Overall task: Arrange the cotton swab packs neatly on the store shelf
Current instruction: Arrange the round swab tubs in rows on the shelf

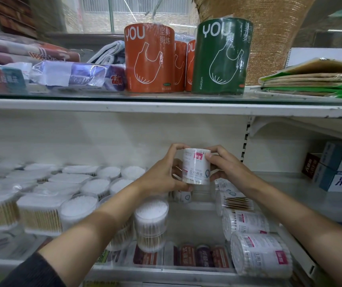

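A round cotton swab pack [196,166] with a white label is held upright above the middle of the shelf [195,224]. My left hand [163,172] grips its left side and my right hand [226,164] grips its right side. Below it an upright round pack [151,222] stands alone near the front. Several round and rectangular packs [62,189] stand in rows on the left. Three round packs [257,241] lie on their sides at the right, one partly hidden by my right arm.
The upper shelf [166,106] overhangs closely, carrying orange bag rolls [149,59], a green roll [221,56] and wrapped goods. Blue and white boxes [339,168] sit at the far right. A shelf upright [245,139] stands behind my right hand. Small packets [186,255] line the front edge.
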The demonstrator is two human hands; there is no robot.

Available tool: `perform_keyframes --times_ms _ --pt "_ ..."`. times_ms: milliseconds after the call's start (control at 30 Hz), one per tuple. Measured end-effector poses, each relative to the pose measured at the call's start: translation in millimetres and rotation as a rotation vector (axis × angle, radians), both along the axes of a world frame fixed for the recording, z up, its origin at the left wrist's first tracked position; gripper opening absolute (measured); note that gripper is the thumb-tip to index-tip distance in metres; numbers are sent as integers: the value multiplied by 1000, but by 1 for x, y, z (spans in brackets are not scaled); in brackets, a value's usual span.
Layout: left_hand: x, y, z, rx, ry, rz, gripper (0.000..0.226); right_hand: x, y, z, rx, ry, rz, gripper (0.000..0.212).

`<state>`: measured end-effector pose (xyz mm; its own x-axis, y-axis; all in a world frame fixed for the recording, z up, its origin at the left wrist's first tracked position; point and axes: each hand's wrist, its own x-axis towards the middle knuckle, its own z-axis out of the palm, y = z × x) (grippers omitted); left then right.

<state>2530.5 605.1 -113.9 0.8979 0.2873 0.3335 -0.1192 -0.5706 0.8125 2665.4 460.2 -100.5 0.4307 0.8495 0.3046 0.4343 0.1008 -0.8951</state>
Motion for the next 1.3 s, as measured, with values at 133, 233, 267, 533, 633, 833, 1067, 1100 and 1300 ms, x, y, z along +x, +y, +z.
perform_keyframes --times_ms 133,233,267,533,633,833,1067,1100,1300 --pt "0 -1 0 -16 -1 1 82 -1 1 1 2 9 -7 23" --pt "1 -2 0 -39 -16 10 81 -1 2 1 11 13 -18 22" --pt "1 -2 0 -41 -23 13 81 -1 2 1 6 11 -16 21" --pt "-1 -1 1 -4 -51 12 84 1 1 0 -92 -8 49 29" --pt "-2 -2 1 -2 -55 12 84 1 1 1 -91 10 35 31" --pt "-1 -2 2 -1 -65 7 82 0 1 1 -89 27 40 23" --pt "-2 -3 2 19 -68 13 82 0 2 0 -89 36 46 22" --pt "-2 -3 2 18 -69 14 82 -1 2 0 -89 38 45 22" --pt "-1 -3 2 18 -74 26 83 -2 3 1 -83 57 47 22"
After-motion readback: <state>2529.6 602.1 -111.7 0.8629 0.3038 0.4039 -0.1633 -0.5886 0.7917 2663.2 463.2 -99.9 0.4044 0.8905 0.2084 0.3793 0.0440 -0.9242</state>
